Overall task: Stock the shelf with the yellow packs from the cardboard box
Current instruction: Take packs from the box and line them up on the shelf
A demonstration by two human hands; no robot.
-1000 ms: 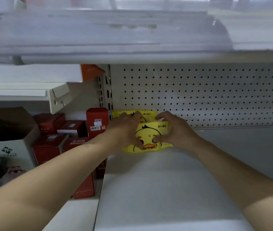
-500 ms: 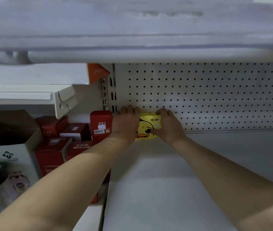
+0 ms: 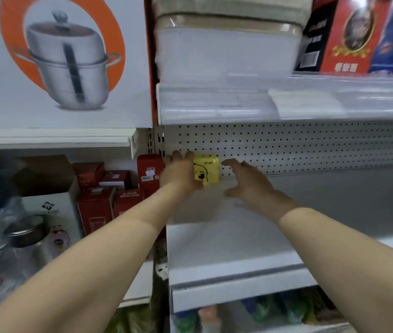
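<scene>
the yellow pack (image 3: 207,169) is standing upright at the far back of the white shelf (image 3: 238,239), leaning against the pegboard wall (image 3: 310,150) in the left corner of the bay. tucking it there is likely leaving the front and the long right stretch of the shelf free for further packs, and the wall is giving it something to lean on.

the left hand (image 3: 180,173) is lying flat over the pack's left part, fingers straight and pointing up the pegboard, thumb down by the lower edge. it seems to be pressing and steadying the pack, not gripping it. the right hand (image 3: 247,182) is hovering just beside the pack's right edge, apart from it, fingers spread and loosely bent, holding nothing.

just left of the pack, the slotted upright post (image 3: 158,140) is marking the bay's edge, and past it red boxes (image 3: 149,170) are crowding the neighbouring shelf, so sideways room on that side is looking tight. the upper shelf (image 3: 214,106) is hanging low overhead, carrying a pale storage tub (image 3: 226,54); reaching deep is probably calling for low, level arms. a pot carton (image 3: 58,63) is sitting up left. an open carton (image 3: 46,183) is sitting low at the left; whether it is the source box, i cannot tell.
</scene>
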